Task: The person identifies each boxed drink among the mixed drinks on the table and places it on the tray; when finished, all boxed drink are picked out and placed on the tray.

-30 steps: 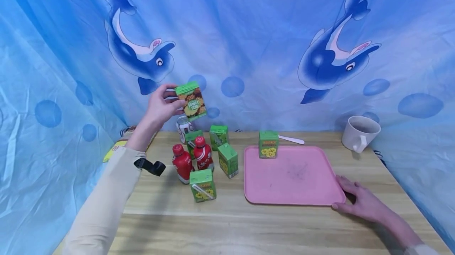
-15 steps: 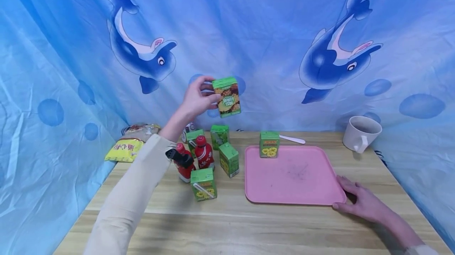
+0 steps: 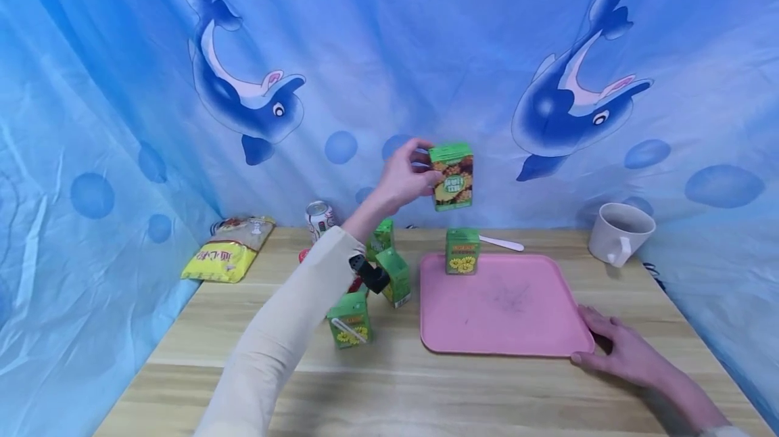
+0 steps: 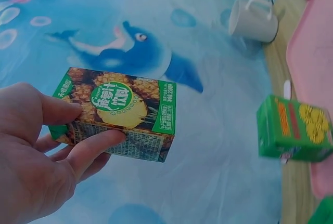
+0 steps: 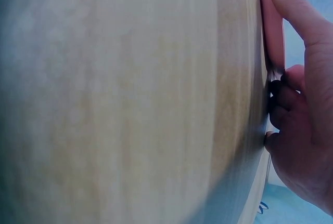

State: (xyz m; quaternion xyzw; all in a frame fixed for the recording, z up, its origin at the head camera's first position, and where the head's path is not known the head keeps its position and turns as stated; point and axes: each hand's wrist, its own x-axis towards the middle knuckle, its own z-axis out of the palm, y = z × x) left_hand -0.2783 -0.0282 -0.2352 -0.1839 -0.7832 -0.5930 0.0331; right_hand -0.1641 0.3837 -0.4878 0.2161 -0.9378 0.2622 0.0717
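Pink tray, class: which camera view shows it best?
The head view, because the pink tray appears nearly whole. The left wrist view shows only part, along the right side; the right wrist view, just a strip of edge beside the right hand.

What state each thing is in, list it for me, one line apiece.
Pineapple carton, held in the air
Left hand, gripping that carton
Pink tray, lying flat
Right hand, touching tray's near-right corner
Carton on the tray, upright
Front carton, upright, straw on its face
Two rear cartons, upright, partly hidden
White utensil, lying flat
Mug, upright
Can, upright
Snack bag, lying down; seal unclear
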